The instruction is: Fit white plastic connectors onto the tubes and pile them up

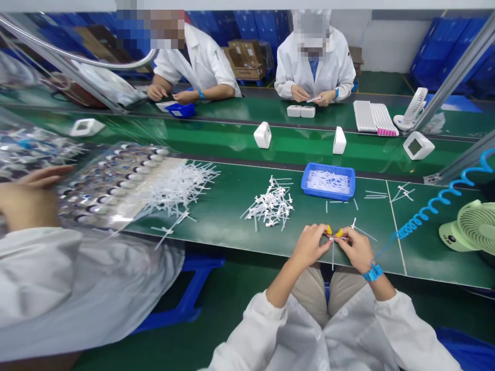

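A person's left hand (312,245) and right hand (356,251) pinched a white strip (333,256) between fingertips. A blue tray (328,195) stood beyond.

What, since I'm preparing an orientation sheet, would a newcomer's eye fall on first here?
Probably the yellow fingertip covers, where left grip and right grip meet at a thin white strip by the near edge of the bench. Next, the coiled blue cord, reaching in from the right, beside the pale green fan. Then the blue tray of small white pieces, farther back on the bench.
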### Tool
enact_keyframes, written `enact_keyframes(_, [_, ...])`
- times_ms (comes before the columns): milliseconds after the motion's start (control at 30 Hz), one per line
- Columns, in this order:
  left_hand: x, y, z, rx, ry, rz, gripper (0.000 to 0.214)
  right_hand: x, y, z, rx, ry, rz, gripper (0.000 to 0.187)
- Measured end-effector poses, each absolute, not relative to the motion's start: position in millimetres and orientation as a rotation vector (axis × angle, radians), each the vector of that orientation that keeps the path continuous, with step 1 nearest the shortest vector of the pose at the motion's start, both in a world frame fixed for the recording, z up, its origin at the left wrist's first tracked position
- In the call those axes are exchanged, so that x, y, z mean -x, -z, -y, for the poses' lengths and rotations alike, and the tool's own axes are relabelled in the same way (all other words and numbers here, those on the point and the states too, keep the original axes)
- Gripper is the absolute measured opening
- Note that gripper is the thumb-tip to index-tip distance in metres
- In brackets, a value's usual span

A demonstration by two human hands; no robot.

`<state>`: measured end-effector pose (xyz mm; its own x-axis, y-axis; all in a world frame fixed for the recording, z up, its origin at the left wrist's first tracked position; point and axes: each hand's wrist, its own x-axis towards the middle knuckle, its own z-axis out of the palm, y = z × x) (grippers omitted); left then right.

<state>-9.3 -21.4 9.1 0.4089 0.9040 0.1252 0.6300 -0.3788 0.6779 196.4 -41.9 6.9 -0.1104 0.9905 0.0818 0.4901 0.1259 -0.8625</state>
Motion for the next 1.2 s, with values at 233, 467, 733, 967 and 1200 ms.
enact_keyframes(233, [9, -6, 21, -2.144, -0.663, -1.309, 0.024, -194, -9, 42, 1.447, -0.828, 1.77, 0.016])
enact_keyframes(467, [8, -7, 21, -2.102, -0.698, -1.301, 0.023, -191, -7, 43, 1.438, -0.883, 1.708, 0.016])
enact_keyframes(733, [9, -2, 22, -2.07, -0.721, -1.313, 0.023, -191, 8, 40, 1.361, -0.957, 1.646, 0.027])
enact_keyframes(967, [11, 3, 21, -2.024, -0.754, -1.304, 0.024, -194, 0, 29, 1.308, -0.928, 1.915, 0.017])
enact_keyframes(1200, [13, 7, 19, -1.957, -0.777, -1.271, 0.023, -197, -2, 21, 1.312, -0.75, 2.158, 0.007])
